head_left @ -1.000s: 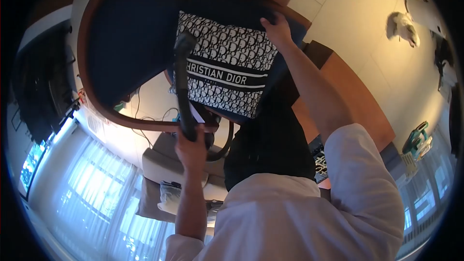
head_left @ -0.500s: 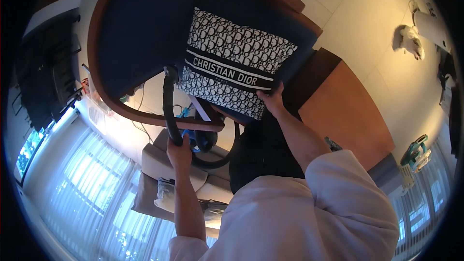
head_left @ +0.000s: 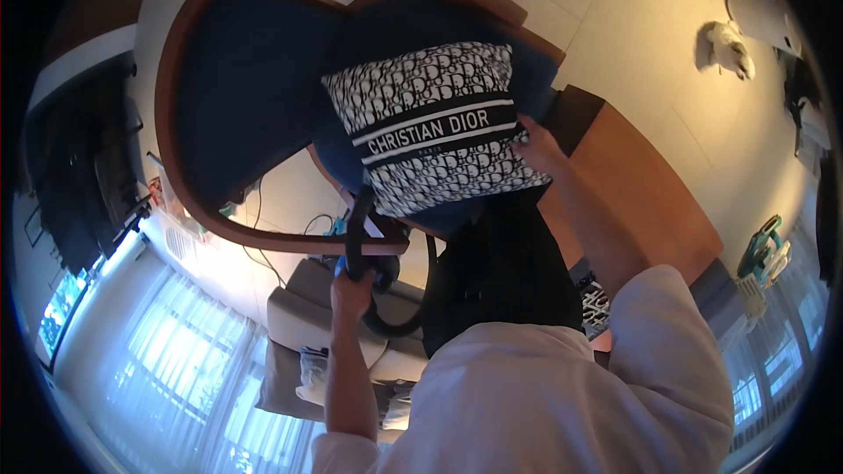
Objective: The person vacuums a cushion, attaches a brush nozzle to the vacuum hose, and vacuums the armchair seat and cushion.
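Observation:
A black-and-white patterned cushion (head_left: 439, 127), lettered "CHRISTIAN DIOR", rests on the dark blue seat of a wooden armchair (head_left: 250, 79). My right hand (head_left: 540, 149) is closed on the cushion's right edge. Wrapped in my left hand (head_left: 351, 291) is the black handle of a vacuum cleaner hose (head_left: 355, 237). The hose's upper end meets the cushion's lower left corner, and its nozzle is hidden there. From my left hand the hose curves down and right toward my legs. Behind it, a dark vacuum body is only partly visible.
An orange-brown wooden surface (head_left: 637, 184) stands right of the chair. Below left is a grey sofa (head_left: 307, 298). Cables lie on the floor by the chair. A small white animal (head_left: 729, 53) is on the tiles at upper right. Another patterned item (head_left: 595, 309) shows beneath my right arm.
The cushion has turned counterclockwise, its lettering now rising to the right. My right hand has moved right and up with its edge. My left hand and the hose have shifted right and slightly down.

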Action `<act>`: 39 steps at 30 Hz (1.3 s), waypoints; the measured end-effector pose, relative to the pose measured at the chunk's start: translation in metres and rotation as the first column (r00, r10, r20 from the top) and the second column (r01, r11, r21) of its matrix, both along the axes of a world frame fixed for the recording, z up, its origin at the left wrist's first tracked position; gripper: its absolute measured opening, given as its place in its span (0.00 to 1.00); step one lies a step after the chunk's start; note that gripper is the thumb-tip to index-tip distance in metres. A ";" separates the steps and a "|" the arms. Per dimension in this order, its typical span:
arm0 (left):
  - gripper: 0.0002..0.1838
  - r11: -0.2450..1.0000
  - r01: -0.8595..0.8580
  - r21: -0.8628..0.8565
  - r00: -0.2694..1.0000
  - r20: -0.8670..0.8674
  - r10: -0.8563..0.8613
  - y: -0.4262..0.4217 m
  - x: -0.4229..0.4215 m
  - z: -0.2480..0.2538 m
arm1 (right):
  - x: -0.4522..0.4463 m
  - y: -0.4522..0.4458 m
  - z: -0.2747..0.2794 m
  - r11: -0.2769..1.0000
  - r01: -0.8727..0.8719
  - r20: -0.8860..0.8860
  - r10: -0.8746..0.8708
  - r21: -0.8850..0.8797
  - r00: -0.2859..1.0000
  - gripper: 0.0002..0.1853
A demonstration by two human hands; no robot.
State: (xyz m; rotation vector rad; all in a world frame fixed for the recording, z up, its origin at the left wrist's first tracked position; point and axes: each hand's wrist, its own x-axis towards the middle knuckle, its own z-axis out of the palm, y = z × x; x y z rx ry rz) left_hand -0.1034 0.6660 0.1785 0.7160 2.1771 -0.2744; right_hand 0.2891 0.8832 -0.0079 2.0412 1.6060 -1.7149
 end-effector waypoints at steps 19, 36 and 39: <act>0.21 0.965 0.085 0.247 0.954 0.259 -0.150 0.092 0.104 0.047 | -0.069 0.057 0.051 0.553 0.429 -0.582 -0.809 -0.714 0.075 0.23; 0.18 0.883 0.445 0.146 0.862 0.198 -0.467 0.299 0.123 -0.015 | -0.017 0.150 -0.124 0.886 0.455 -0.086 -0.462 -0.092 0.883 0.15; 0.17 0.858 0.491 0.150 0.846 0.153 -0.511 0.285 0.114 -0.019 | -0.013 0.153 -0.128 0.960 0.281 -0.054 -0.280 0.009 0.958 0.14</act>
